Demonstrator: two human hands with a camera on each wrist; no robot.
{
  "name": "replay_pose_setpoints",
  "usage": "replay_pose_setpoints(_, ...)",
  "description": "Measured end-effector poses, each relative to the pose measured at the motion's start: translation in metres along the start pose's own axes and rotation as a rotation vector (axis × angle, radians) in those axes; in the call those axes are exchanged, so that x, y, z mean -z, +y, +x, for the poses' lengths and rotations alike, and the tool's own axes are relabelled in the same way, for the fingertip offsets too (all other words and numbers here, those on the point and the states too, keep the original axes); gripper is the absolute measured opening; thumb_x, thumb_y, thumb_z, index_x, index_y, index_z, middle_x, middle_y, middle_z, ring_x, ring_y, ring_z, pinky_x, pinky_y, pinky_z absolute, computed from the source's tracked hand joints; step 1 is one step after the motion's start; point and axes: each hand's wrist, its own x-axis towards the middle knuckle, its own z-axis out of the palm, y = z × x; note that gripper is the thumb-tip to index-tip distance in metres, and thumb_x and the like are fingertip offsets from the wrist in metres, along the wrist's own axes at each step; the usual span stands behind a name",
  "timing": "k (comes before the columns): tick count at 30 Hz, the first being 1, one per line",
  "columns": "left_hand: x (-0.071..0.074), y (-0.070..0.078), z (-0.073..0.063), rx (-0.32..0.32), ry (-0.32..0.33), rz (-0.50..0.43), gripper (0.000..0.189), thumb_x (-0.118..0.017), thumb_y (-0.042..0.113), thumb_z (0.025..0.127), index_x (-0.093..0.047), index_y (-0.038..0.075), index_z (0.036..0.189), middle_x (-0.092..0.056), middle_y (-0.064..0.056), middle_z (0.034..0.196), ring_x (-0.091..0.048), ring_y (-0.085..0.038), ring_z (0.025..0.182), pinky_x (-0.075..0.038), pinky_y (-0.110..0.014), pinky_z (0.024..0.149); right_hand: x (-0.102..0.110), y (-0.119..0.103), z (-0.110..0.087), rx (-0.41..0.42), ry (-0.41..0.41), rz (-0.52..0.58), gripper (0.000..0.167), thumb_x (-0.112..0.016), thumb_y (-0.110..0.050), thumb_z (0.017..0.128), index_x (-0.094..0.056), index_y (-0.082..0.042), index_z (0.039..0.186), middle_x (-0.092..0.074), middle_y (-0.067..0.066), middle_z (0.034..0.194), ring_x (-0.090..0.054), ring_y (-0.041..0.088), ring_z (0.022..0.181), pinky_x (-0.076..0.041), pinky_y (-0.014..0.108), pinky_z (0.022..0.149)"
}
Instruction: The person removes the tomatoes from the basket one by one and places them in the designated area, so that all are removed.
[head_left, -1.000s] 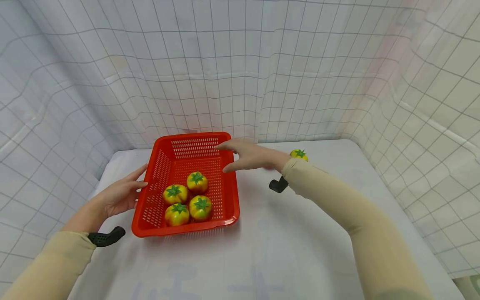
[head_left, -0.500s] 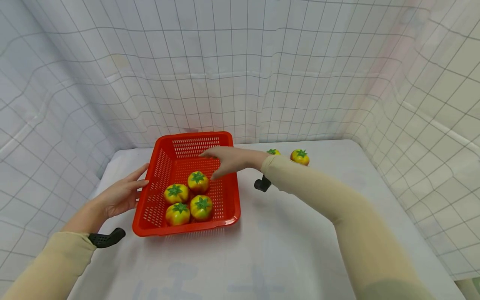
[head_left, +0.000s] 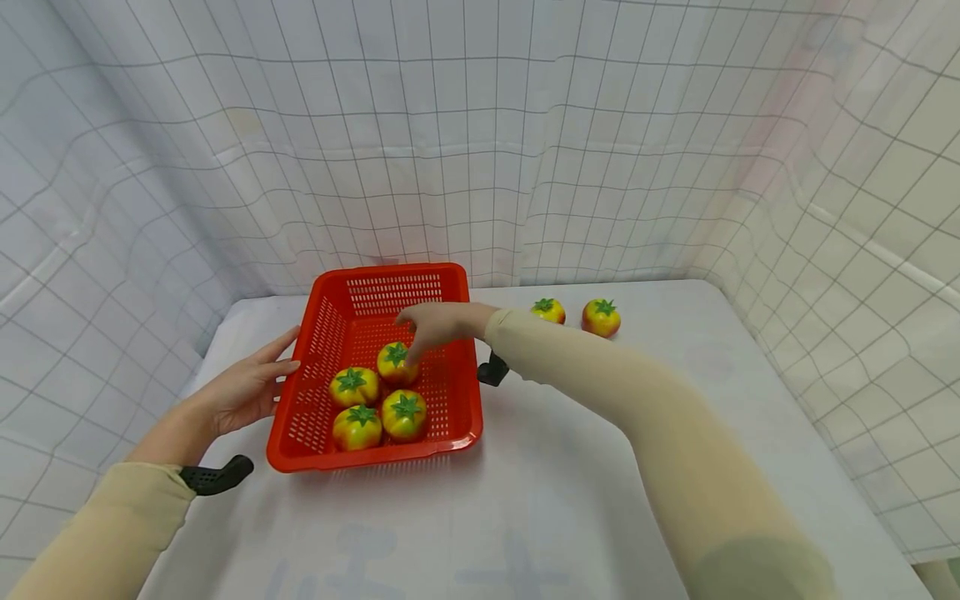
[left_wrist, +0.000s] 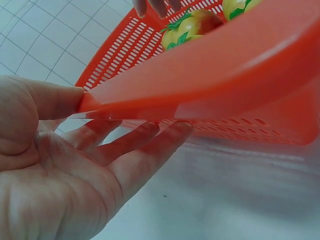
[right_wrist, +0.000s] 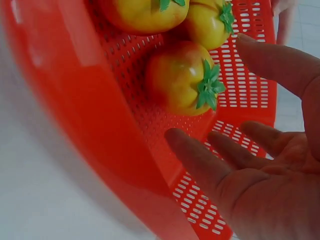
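Observation:
A red plastic basket (head_left: 467, 392) holds several yellow-red toy tomatoes (head_left: 403, 416) with green star-shaped leaf tops. My left hand (head_left: 243, 393) holds the basket at its left side; in the left wrist view the thumb lies on the rim and the fingers reach under it along the outer wall. Inside the basket, my right hand (head_left: 435, 323) is over the back tomato (right_wrist: 182, 80), with thumb and fingers spread on either side of it. In the right wrist view a gap shows between the fingers and that tomato.
Two more tomatoes, a left one (head_left: 548, 311) and a right one (head_left: 601, 317), sit on the white table (head_left: 585, 492) near its back edge. A white curtain with a grid pattern (head_left: 495, 150) stands behind and at both sides.
My right hand has moved left and down from the basket's right rim to the back tomato. Both tomatoes on the table now show past the sleeve. The left hand stays at the rim.

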Motion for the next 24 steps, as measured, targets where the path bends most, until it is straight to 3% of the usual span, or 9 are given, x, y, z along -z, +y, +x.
replay_pose_setpoints(9,0.000,-0.001,-0.001,-0.006,0.002,-0.001,0.074,-0.044,0.028,0.112,0.009,0.037,0.163,-0.014,-0.020,0.164,-0.063,-0.020,0.115,-0.056,-0.043,0.094,-0.006,0.000,0.013,-0.154,-0.034,0.143,0.082,-0.083,-0.015,0.087,-0.039,-0.005,0.155,-0.046,0.013,0.150,-0.058,0.031,0.122,-0.053,0.044,0.100)
replay_pose_setpoints(24,0.002,-0.003,0.000,-0.007,-0.010,-0.010,0.074,-0.044,0.028,0.112,0.009,0.038,0.163,-0.010,-0.022,0.166,-0.063,-0.020,0.116,-0.056,-0.044,0.093,-0.015,-0.002,0.024,-0.235,-0.112,0.135,0.079,-0.082,-0.017,0.089,-0.040,-0.007,0.154,-0.054,0.011,0.139,-0.057,0.024,0.118,-0.055,0.039,0.095)
